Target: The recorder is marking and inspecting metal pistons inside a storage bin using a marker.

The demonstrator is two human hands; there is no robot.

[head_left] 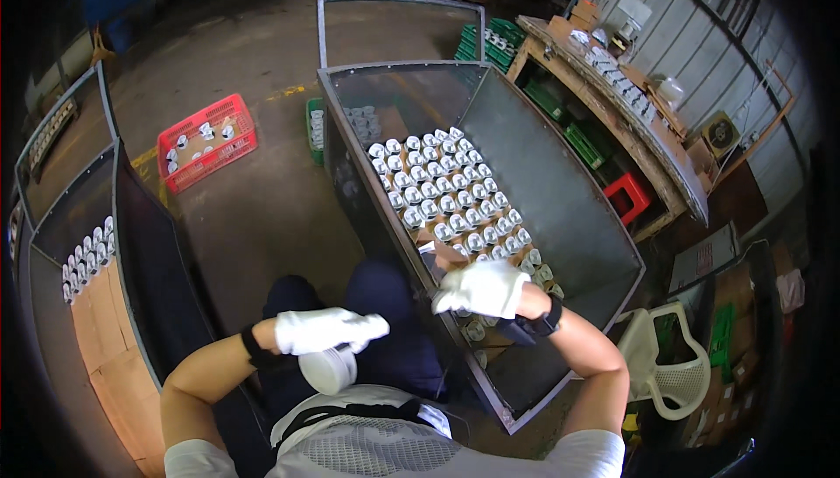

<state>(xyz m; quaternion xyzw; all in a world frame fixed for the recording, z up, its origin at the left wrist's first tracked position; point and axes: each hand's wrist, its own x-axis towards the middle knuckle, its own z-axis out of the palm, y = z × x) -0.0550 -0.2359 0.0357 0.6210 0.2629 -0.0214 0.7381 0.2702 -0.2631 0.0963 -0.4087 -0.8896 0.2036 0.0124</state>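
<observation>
A seated person in white gloves, seen from above. The left hand (325, 330) lies with fingers closed over a white round part (328, 369) held above the lap. The right hand (482, 289) reaches into a large metal-walled bin (560, 198), fingers curled down among rows of small silvery cup-shaped parts (446, 193) standing on cardboard — whether it grips one cannot be told. A red crate (206, 141) sits on the concrete floor (254, 207) to the left, a white plastic chair (669, 364) at right.
</observation>
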